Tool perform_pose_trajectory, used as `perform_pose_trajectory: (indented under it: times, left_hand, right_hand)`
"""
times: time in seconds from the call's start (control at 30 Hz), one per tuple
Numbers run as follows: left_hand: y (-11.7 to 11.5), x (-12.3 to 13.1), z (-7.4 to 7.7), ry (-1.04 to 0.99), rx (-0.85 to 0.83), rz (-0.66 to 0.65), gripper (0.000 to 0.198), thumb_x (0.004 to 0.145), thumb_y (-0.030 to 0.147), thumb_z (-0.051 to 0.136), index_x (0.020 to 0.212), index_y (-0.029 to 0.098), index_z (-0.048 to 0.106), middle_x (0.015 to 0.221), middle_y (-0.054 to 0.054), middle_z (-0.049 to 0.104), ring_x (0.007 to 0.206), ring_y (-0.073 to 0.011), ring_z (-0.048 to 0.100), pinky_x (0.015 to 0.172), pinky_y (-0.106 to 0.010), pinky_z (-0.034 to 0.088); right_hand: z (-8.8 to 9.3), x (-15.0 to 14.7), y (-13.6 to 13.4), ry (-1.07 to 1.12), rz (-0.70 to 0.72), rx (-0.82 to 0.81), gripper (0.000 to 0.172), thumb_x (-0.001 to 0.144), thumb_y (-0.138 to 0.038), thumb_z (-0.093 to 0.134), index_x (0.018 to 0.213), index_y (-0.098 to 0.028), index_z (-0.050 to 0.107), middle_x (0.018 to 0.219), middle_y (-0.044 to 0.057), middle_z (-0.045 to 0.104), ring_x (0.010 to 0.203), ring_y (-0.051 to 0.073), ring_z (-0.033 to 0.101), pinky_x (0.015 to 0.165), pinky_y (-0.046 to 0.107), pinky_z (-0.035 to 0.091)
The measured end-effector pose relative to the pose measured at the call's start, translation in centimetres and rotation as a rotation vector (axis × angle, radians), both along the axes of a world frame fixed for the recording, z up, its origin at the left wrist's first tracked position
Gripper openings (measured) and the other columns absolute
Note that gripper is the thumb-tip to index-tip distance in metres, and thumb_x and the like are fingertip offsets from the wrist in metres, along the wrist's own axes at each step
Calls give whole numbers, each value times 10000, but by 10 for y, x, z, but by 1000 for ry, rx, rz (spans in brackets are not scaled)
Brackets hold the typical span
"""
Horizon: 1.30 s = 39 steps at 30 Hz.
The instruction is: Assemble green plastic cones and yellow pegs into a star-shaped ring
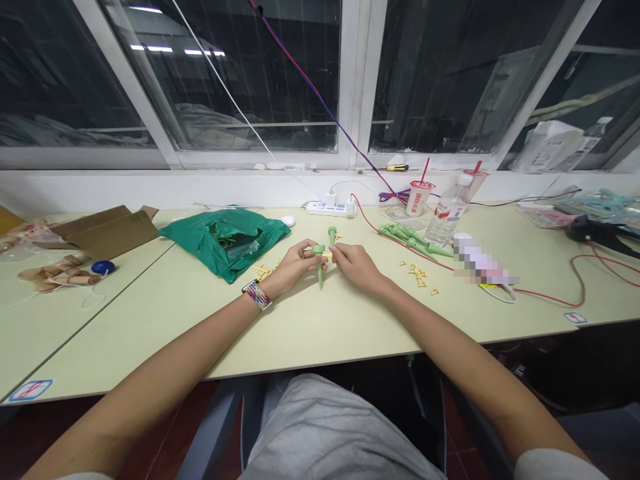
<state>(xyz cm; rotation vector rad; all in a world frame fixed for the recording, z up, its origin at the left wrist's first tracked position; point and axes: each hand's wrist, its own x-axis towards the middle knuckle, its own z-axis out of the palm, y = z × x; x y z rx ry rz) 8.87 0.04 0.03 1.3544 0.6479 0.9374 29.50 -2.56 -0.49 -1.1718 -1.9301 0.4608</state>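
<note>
At centre frame, the person's left hand and right hand meet above a pale green table, their fingers curled rather than spread. The left hand pinches a tapered green plastic spike, its point aimed down at the tabletop. The right hand appears to pinch a small yellow plastic piece against the top of the spike, though the fingers partly hide the contact. Just beyond them, a second green spike points upward. More green spikes lie heaped to the right, near loose yellow pieces and a red cable. A few other yellow pieces sit near a green plastic bag at centre left. The tiny yellow piece could slip if the pinch eases, and a moving wrist could scatter the loose pieces.
</note>
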Motion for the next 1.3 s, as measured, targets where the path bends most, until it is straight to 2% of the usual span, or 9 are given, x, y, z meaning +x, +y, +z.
perform_pose_trajectory:
  times: [0.07, 0.2, 0.3, 0.47, 0.63, 0.8, 0.97, 1.13, 1.3]
  left_hand:
    - [0, 0, 0, -8, -10, 7, 404, 751, 313, 934, 963, 194, 612, 831, 5, 709, 831, -166, 729, 874, -333, 562]
    - [0, -1, 0, -21, -25, 6, 409, 737, 305, 942, 959, 197, 616, 785, 22, 691, 811, -168, 730, 855, -330, 560]
    - [0, -1, 0, -12, -29, 0, 411, 730, 298, 948, 949, 193, 615, 814, 13, 709, 808, -165, 730, 855, -334, 564]
    - [-1, 0, -1, -14, -26, -37, 393, 763, 317, 929, 972, 188, 622, 840, -5, 730, 816, -164, 733, 835, -315, 559]
    - [-1, 1, -1, 21, 33, 35, 415, 741, 309, 935, 962, 196, 603, 813, 7, 722, 789, -166, 725, 814, -322, 556]
    - [-4, 2, 1, -16, -48, -8, 402, 744, 317, 933, 928, 189, 600, 861, -16, 741, 841, -169, 726, 867, -335, 553]
    - [-5, 2, 2, 18, 9, 55, 433, 722, 320, 953, 950, 196, 606, 832, 5, 722, 824, -163, 715, 839, -323, 554]
    - [-6, 2, 4, 12, 18, 62, 432, 729, 344, 950, 936, 195, 601, 795, 22, 696, 814, -168, 718, 847, -337, 555]
    - [-7, 2, 6, 67, 88, 116, 472, 710, 362, 962, 967, 203, 599, 787, 18, 719, 794, -178, 722, 806, -331, 542]
  right_hand:
    - [-1, 0, -1, -11, -33, 24, 373, 1083, -446, 447, 812, -227, 581, 730, 5, 646, 684, 168, 555, 676, 286, 346]
    - [-4, -1, 1, -2, 46, 105, 278, 1053, -416, 507, 852, -231, 555, 776, -8, 627, 697, 159, 536, 687, 283, 344]
    - [-7, -1, 3, 24, 54, 37, 380, 1086, -421, 411, 767, -231, 492, 693, -21, 560, 665, 156, 505, 683, 290, 337]
    - [-8, -1, 4, 62, 139, 1, 312, 1048, -466, 505, 842, -233, 531, 717, -38, 582, 670, 149, 500, 678, 279, 348]
    - [-7, -4, 2, 159, 115, -162, 435, 1082, -515, 386, 749, -245, 458, 573, -49, 471, 581, 157, 472, 637, 287, 358]
    - [-5, -3, 0, 48, 115, 38, 264, 1046, -420, 500, 854, -241, 520, 737, -29, 590, 683, 161, 516, 680, 287, 340]
    - [-8, -5, 2, 154, 125, -124, 381, 1076, -485, 429, 777, -250, 451, 602, -52, 497, 603, 162, 493, 651, 284, 361]
    - [-8, -4, 2, 54, 96, -10, 262, 1048, -420, 499, 860, -241, 536, 732, -32, 585, 686, 164, 519, 672, 286, 347]
    - [-9, -4, 2, 212, 166, -208, 385, 1072, -493, 434, 779, -246, 471, 594, -61, 502, 545, 150, 495, 615, 285, 380]
